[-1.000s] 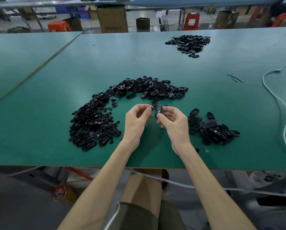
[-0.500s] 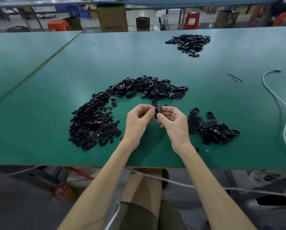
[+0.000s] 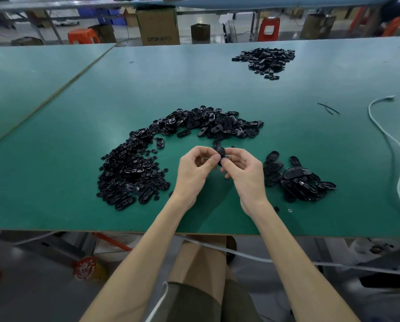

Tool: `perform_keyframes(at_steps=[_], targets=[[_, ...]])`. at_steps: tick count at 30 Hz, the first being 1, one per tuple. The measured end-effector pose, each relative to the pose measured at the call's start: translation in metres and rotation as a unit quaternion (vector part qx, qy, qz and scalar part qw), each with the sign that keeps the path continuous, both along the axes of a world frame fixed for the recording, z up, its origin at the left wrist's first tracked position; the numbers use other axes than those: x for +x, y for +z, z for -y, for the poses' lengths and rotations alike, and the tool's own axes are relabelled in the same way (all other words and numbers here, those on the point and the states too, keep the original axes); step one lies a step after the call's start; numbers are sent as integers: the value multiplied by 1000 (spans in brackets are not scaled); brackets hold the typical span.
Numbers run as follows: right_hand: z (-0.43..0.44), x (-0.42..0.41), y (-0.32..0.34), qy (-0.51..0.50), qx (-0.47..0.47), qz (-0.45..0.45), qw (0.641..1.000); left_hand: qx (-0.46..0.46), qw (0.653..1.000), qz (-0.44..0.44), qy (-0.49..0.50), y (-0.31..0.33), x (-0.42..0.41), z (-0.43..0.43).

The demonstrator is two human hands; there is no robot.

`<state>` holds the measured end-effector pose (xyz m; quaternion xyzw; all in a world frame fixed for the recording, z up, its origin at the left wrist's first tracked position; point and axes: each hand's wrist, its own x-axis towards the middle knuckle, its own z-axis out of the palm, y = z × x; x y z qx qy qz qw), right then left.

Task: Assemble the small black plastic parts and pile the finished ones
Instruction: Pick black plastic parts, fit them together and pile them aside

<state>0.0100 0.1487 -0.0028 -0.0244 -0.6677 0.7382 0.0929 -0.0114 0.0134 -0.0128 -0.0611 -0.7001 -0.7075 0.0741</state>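
Note:
A small black oval plastic part [image 3: 220, 153] is held just above the green table [image 3: 217, 89], pinched between my left hand [image 3: 195, 169] and my right hand [image 3: 245, 170], whose fingertips meet on it. Left of my hands lies a large heap of small black pieces [image 3: 130, 174], mixed round bits and oval shells. An arc of oval parts [image 3: 213, 123] curves behind my hands. A smaller pile of black oval parts [image 3: 297, 180] sits to the right of my right hand.
Another pile of black parts [image 3: 265, 59] lies far back on the table. A white cable [image 3: 396, 149] runs along the right side, with a thin black strand [image 3: 329, 108] near it. The table's front edge [image 3: 124, 231] is close to my forearms. Cardboard boxes and stools stand beyond.
My left fingers have closed in onto the part that my right hand was holding, and the part has turned slightly. Both hands stay in the same place.

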Motion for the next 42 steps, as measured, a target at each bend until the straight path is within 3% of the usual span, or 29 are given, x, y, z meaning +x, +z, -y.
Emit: perform_keyframes(at_steps=[29,42], targets=[[0,1,1,-8,-12,-1,1000,-71,997,11,23,0,0,-4],[-1,-2,-3,-11,-21,3,1000,-26,999,33,30,3,1,-2]])
